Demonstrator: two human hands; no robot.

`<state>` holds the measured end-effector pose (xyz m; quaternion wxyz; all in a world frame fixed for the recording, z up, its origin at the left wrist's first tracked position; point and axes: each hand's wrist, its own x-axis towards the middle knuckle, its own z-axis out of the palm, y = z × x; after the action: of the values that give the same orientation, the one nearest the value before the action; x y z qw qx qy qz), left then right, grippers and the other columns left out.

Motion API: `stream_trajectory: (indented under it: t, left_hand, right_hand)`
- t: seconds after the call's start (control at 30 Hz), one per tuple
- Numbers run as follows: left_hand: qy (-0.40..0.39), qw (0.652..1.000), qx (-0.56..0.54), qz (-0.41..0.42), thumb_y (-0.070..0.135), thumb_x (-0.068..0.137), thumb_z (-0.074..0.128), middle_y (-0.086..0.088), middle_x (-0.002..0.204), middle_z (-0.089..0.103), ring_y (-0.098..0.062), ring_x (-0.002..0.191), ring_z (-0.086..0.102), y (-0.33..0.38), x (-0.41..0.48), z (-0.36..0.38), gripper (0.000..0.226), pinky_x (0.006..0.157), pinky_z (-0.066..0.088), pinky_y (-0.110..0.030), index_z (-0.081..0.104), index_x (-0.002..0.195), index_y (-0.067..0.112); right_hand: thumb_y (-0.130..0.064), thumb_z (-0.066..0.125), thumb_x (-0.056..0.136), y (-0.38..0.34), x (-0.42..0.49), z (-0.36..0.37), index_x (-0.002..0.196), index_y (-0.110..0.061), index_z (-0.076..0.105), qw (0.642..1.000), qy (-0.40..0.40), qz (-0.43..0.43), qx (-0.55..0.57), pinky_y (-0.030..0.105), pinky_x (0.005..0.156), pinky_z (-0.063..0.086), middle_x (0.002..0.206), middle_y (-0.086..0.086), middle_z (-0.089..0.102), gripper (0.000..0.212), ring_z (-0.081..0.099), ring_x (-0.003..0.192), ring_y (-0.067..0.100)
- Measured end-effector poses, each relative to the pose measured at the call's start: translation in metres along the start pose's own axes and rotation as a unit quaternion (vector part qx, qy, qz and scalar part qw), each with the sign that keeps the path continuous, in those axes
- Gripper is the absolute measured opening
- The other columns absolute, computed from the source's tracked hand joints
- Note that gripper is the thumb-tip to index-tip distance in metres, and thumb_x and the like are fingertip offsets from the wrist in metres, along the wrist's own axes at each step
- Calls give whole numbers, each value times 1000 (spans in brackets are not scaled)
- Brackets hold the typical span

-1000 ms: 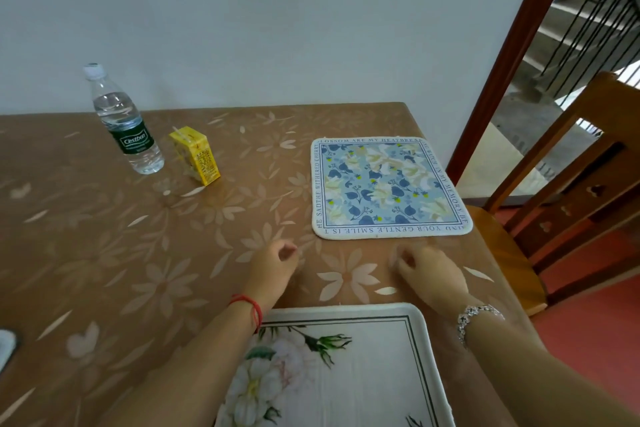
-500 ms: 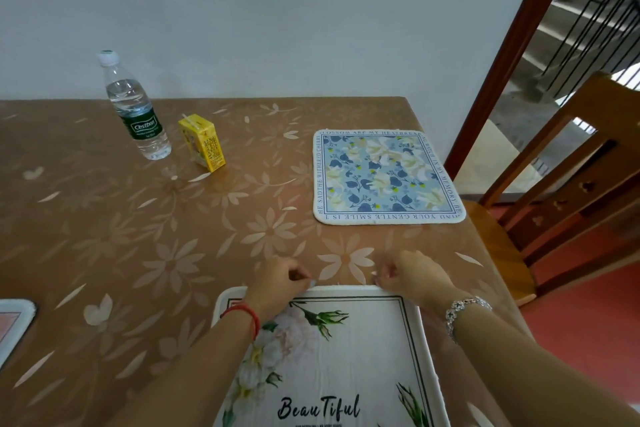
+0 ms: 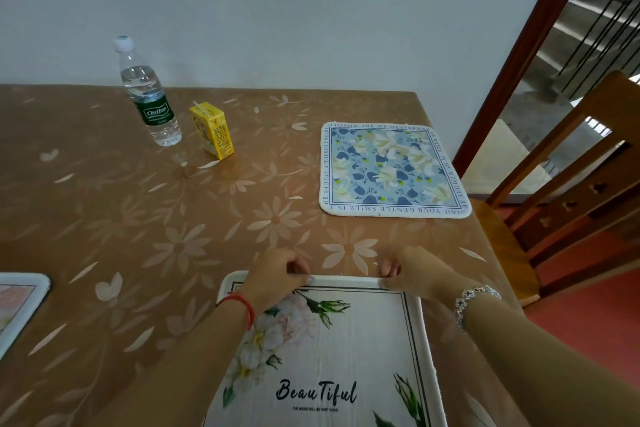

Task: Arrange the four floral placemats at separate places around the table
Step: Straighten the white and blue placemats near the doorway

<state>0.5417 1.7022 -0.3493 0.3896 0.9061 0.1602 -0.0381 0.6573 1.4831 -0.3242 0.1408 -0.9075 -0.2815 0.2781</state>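
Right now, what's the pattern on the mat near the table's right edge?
The far placemat: blue and cream flowers on light blue, white lettered border. Head view.

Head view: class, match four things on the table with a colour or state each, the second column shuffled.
Column 1:
1 water bottle
2 juice carton
3 blue placemat
4 white placemat

Column 2:
A yellow
B far edge pinched by left hand and right hand
C clear, green label
D lying flat, untouched

Pairs: 1-C; 2-A; 3-D; 4-B

White placemat [image 3: 346, 350] near, blue placemat [image 3: 391, 170] flat beyond
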Motion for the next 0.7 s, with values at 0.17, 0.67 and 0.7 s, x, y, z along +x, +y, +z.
stream_trajectory:
  t: [0.17,0.67,0.7]
  left_hand:
    - [26,999,-23,12,16,75,74,26,71,53,8,66,51,-3,2,5,14,69,45,-4,64,68,22]
    - [52,997,-53,7,20,71,76,18,75,65,3,70,58,-11,4,8,13,63,41,-3,67,68,29]
    - [56,997,-60,9,19,72,75,17,76,67,2,70,59,-11,3,8,12,64,41,-3,69,70,28]
  right_hand:
    - [-12,61,79,-7,3,-4,78,-18,57,999,2,-30,-31,29,78,49,80,-4,60,8,58,80,15]
    - [-17,58,82,-9,4,0,95,-14,64,999,35,0,-34,29,80,49,84,-4,61,14,63,89,19]
    - [-18,56,84,-10,3,2,99,-14,64,999,44,2,-31,28,80,49,88,-1,63,18,63,90,20]
